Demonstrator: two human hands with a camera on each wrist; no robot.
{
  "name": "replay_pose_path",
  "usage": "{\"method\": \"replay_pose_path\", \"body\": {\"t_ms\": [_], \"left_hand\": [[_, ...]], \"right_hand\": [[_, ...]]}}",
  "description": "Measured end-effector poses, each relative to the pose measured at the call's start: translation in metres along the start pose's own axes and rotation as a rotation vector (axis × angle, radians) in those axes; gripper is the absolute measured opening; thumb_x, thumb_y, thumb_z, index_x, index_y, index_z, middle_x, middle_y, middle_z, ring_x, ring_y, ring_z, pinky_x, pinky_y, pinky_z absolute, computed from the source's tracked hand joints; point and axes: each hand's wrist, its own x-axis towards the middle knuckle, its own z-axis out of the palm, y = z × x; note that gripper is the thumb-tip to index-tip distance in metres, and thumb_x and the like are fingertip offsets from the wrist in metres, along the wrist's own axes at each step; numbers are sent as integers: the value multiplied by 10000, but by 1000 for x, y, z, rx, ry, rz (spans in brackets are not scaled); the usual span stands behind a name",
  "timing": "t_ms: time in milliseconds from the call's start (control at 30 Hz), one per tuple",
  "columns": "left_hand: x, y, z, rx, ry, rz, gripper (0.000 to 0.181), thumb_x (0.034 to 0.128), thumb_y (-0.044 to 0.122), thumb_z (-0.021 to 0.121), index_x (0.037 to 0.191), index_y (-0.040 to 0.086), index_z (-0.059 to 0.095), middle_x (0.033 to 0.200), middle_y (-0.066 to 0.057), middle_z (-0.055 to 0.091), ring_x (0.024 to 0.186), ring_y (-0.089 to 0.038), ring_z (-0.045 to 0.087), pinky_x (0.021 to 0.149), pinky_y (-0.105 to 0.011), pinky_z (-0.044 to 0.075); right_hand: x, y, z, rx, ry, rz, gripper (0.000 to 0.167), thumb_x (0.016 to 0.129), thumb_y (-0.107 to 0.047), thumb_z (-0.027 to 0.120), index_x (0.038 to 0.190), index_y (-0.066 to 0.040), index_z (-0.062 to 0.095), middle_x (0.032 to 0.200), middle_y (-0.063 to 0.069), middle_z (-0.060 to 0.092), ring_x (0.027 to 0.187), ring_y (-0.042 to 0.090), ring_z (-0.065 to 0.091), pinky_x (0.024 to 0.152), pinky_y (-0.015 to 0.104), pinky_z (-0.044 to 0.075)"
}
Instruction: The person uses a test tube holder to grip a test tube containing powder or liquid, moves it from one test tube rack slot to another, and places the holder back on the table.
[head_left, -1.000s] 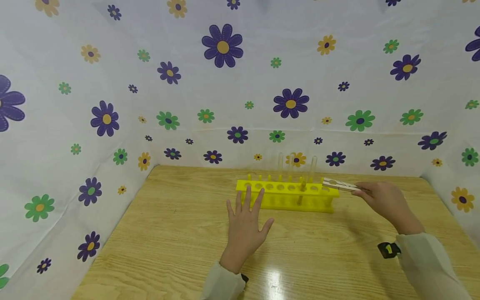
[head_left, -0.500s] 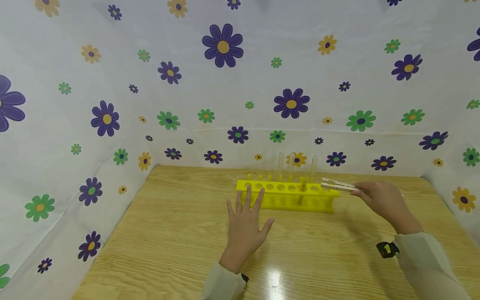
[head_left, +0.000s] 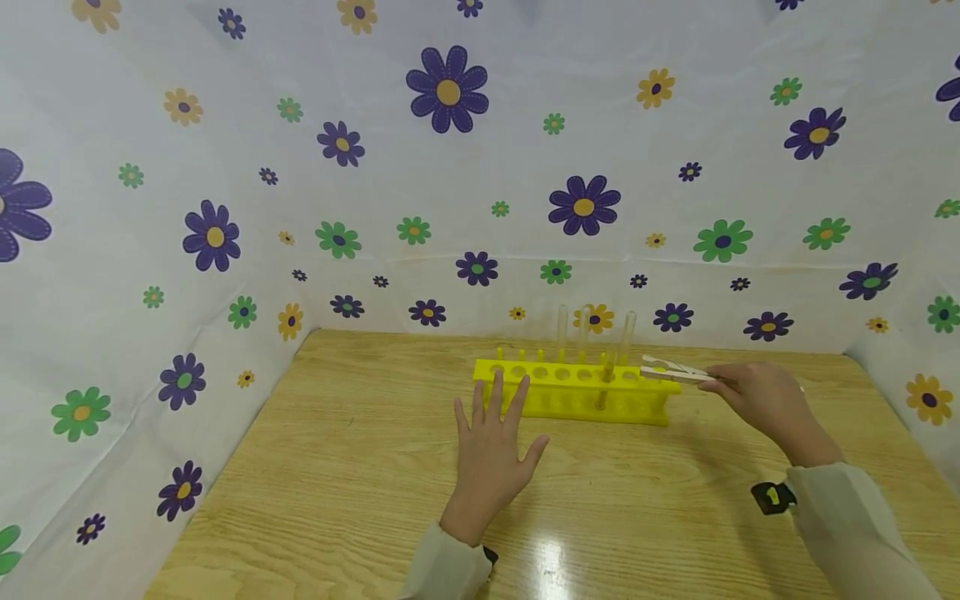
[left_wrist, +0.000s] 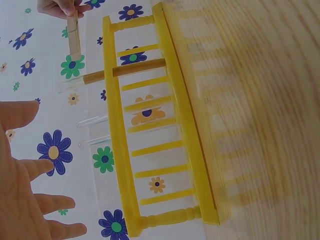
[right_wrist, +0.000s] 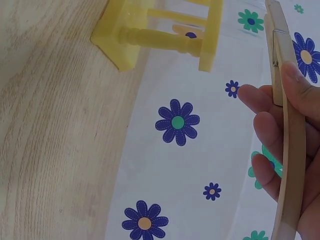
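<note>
My right hand (head_left: 761, 408) grips a wooden test tube holder (head_left: 678, 373), its tip pointing left over the right end of a yellow test tube rack (head_left: 637, 410). In the left wrist view the holder's tip is apart from a test tube of brown liquid (left_wrist: 140, 68), which stands in the rack. Two clear test tubes (head_left: 562, 333) stand left of it, near the middle. My left hand (head_left: 489, 462) is spread flat, palm down, before the rack's left end. Its fingertips overlap the rack in the head view; the left wrist view shows a gap between them.
A wooden table (head_left: 337, 475) carries the rack. Behind and at the sides hangs a white flower-print sheet (head_left: 360, 183). Dark straps (head_left: 773, 497) sit at both wrists, against pale sleeves.
The right hand and the test tube holder have shifted slightly left, further over the rack's right end. My left hand, the rack and its tubes stay where they were.
</note>
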Motion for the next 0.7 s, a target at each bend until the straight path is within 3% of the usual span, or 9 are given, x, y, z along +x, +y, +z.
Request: {"method": "replay_pose_path", "body": {"t_ms": [233, 700], "left_hand": [[0, 1, 0, 7, -1, 5, 733, 899, 484, 533, 1509, 236, 212, 1556, -161, 218, 1397, -434, 256, 1065, -681, 178], [0, 1, 1, 18, -15, 1, 734, 906, 498, 517, 1513, 248, 190, 1553, -167, 222, 1408, -422, 236, 1069, -678, 175]], "right_hand": [[0, -1, 2, 4, 16, 1, 319, 859, -205, 659, 1056, 44, 691, 898, 211, 717, 572, 164, 586, 581, 387, 512], [7, -5, 4, 27, -21, 35, 316, 856, -221, 666, 1048, 29, 698, 922, 208, 717, 643, 214, 625, 633, 420, 532]]}}
